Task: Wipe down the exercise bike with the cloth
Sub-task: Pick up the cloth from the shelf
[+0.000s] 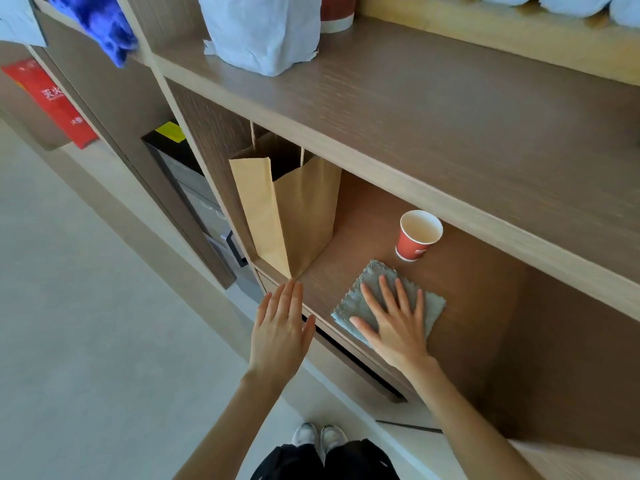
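Right hand point(394, 323) flat on cloth point(372, 277); squarish, one corner toward cup point(419, 235).

Cloth point(348, 304) partly under right hand point(398, 330); white bag point(263, 32) cropped.

One camera sits on the person's head. It looks forward and down, close to the shelf point(467, 289), with the shoes point(318, 436) lowest.

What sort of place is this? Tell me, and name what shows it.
Likely a storage corner, perhaps of a gym: wooden shelves, what look like rolled towels up top, and a paper bag, cup and cloth on a lower one.
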`<state>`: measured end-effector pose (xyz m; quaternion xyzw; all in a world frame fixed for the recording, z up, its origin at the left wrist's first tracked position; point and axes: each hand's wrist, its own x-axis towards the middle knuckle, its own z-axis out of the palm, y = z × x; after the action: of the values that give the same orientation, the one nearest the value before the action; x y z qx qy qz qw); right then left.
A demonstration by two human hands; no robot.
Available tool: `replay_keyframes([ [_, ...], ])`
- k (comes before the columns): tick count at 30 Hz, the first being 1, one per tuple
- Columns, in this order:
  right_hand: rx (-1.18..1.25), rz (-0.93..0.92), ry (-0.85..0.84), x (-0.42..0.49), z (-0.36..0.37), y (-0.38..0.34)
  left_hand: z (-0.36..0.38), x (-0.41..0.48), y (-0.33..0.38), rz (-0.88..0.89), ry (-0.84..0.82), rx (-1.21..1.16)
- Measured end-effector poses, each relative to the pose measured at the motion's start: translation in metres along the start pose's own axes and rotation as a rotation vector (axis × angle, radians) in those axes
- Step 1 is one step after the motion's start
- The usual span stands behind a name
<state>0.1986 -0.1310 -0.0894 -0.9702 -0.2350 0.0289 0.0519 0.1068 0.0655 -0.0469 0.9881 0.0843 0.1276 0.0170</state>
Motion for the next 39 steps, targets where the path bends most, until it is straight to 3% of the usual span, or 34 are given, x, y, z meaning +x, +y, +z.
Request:
replay_keyframes([
  [4,-0.006,0.005,0.053,0.000,0.000,-0.003,0.000,0.000,-0.002,0.005,0.012,-0.009],
  [16,0.127,-0.162,0.470,0.000,0.009,-0.005,-0.003,-0.023,-0.008,-0.021,-0.052,-0.007],
  [24,0.255,-0.285,0.555,0.002,-0.007,-0.014,-0.018,-0.023,-0.012,-0.076,-0.017,-0.021],
  [31,0.384,-0.459,0.701,0.019,-0.054,-0.069,-0.045,-0.030,-0.034,-0.246,0.046,0.004],
  [39,0.523,-0.745,0.661,0.029,-0.082,-0.167,-0.086,-0.076,-0.076,-0.471,0.196,0.109],
])
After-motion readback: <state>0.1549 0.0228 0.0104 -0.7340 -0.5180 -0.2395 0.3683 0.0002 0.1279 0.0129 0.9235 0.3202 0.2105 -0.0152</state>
